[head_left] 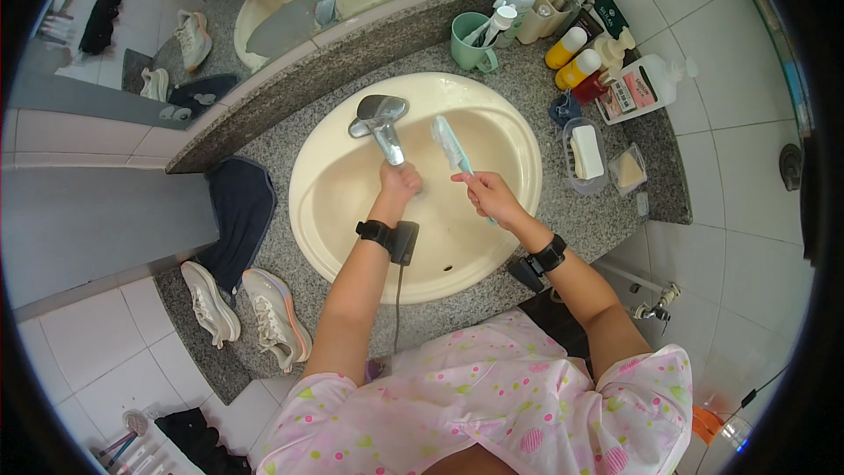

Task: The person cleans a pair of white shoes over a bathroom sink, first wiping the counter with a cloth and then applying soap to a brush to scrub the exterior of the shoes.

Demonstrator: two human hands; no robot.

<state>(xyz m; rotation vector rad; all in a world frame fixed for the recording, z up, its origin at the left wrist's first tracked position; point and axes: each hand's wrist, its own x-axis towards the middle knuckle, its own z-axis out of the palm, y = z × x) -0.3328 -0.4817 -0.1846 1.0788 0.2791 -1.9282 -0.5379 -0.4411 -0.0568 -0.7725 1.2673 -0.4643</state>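
Your right grip [491, 198] is closed round the handle of a pale blue-green brush [451, 145], the thumb and forefinger pressing near the top and the handle's end poking out below. The brush stands out ahead of that grip and slants slightly left, its white bristles over the basin [431, 93]. You probably hold it this way so that the basin catches any drips. Whether the white there is all bristle or partly foam, you cannot tell from here.

Your left grip [401, 179] is just left of the right one, fingers curled in, right under the spout of the chrome tap [384, 128]. What it encloses, if anything, is hidden, and whether water runs over it is unclear. Its place under the spout suggests wetting or rinsing.

Well to the left of your left grip, two pale sneakers [211, 304] [278, 318] sit on the bench [283, 242] beside a dark cloth [242, 211], seemingly kept out of the wet. To the right of your right grip, a soap bar [586, 152] lies in a clear dish [584, 186], likely so it drains within reach.

As for writing, farther right and beyond, a white jug [652, 92] bears a pink-and-dark label with print, and a dark green pack [609, 14] shows pale lettering. You can make out no marking on the brush.
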